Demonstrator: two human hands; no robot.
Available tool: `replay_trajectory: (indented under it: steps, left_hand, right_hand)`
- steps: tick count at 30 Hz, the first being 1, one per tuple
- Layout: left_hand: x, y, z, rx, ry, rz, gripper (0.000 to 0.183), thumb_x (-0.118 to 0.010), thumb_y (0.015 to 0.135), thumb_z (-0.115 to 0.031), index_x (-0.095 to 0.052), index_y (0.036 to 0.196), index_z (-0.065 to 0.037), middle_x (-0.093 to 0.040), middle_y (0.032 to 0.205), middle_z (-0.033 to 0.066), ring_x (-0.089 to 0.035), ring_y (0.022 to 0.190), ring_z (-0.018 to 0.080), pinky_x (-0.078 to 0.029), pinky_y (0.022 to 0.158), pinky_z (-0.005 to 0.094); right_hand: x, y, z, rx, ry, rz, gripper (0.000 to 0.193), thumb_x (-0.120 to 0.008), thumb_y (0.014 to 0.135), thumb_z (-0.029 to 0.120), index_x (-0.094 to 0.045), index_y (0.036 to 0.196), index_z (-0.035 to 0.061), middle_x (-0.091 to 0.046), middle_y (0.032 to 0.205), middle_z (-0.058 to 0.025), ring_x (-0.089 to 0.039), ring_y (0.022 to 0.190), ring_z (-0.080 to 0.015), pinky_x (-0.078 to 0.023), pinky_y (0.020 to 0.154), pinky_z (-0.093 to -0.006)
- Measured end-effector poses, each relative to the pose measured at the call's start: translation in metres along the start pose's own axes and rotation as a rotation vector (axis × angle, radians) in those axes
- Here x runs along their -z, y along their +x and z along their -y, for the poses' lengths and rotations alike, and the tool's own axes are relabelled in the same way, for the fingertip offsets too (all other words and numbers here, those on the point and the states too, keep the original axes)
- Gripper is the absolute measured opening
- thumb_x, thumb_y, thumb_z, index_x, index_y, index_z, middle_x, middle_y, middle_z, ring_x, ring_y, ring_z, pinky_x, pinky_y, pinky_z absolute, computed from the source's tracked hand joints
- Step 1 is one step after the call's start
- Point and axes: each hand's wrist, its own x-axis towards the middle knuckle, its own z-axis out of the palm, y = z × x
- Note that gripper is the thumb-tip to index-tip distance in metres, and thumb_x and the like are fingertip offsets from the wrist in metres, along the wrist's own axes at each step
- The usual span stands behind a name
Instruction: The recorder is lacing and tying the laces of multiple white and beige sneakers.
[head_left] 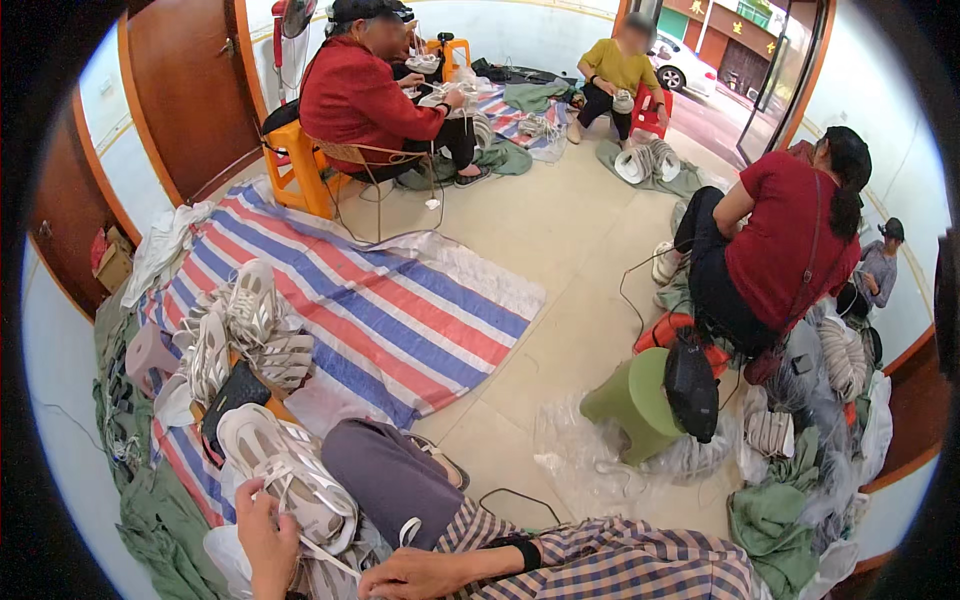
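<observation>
In front of me lies a white and beige sneaker (305, 485) with loose white laces, beside my grey-trousered knee. My left hand (268, 540) is at the sneaker's near left side, its fingers curled; what they hold is hidden. A flat white shoelace (328, 560) stretches from beside that hand to my right hand (415, 574), which is closed on it. A short lace loop stands up above the right hand's knuckles. More sneakers (250, 305) are piled beyond, next to a black pouch (236, 400).
A striped tarp (370, 290) covers the floor ahead. A green stool (630, 405) with a black bag (692, 388) stands right, near clear plastic sheeting (585, 450). A person in red (785, 240) crouches there; others sit farther back with shoes. A pink stool (150, 358) is left.
</observation>
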Motion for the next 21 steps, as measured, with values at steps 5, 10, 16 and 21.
replay_trajectory:
  steps: [5,10,16,21]
  left_hand:
    - [0.044,0.013,-0.033,0.430,-0.769,0.302,0.007,-0.054,0.079,-0.007,-0.051,0.076,-0.002,-0.061,0.088,0.0099,-0.058,0.084,0.0217,-0.045,0.078,0.0314]
    - [0.085,-0.001,-0.032,0.222,-1.108,0.311,0.021,-0.049,0.094,-0.015,-0.059,0.104,0.000,-0.059,0.081,0.0044,-0.055,0.071,0.0152,-0.045,0.071,0.0301]
    - [0.121,-0.020,-0.052,0.284,-0.876,0.056,0.023,-0.049,0.100,-0.019,-0.061,0.110,-0.002,-0.047,0.060,-0.0040,-0.029,0.043,0.0009,-0.023,0.041,0.0178]
    - [0.140,-0.040,-0.038,0.366,-0.697,-0.047,0.026,-0.052,0.098,-0.020,-0.059,0.118,-0.005,-0.045,0.061,-0.0051,-0.029,0.047,0.0005,-0.023,0.043,0.0175]
  right_hand:
    - [-0.004,0.002,-0.012,-0.036,0.204,0.060,0.020,-0.049,0.097,0.020,-0.060,0.101,0.0045,-0.057,0.061,-0.0048,-0.057,0.053,-0.0120,-0.046,0.051,-0.0290]
    - [0.059,0.003,0.027,-0.268,0.500,-0.009,0.022,-0.051,0.097,0.019,-0.061,0.111,0.0039,-0.059,0.064,-0.0025,-0.051,0.050,-0.0058,-0.040,0.046,-0.0203]
    - [0.121,-0.019,0.023,-0.054,0.850,-0.488,0.025,-0.051,0.097,0.018,-0.056,0.114,0.0010,-0.052,0.063,0.0004,-0.044,0.051,-0.0059,-0.035,0.048,-0.0196]
    - [0.161,-0.052,0.007,0.171,1.021,-0.751,0.023,-0.052,0.095,0.012,-0.054,0.115,0.0026,-0.052,0.069,0.0015,-0.041,0.053,-0.0054,-0.033,0.051,-0.0191]
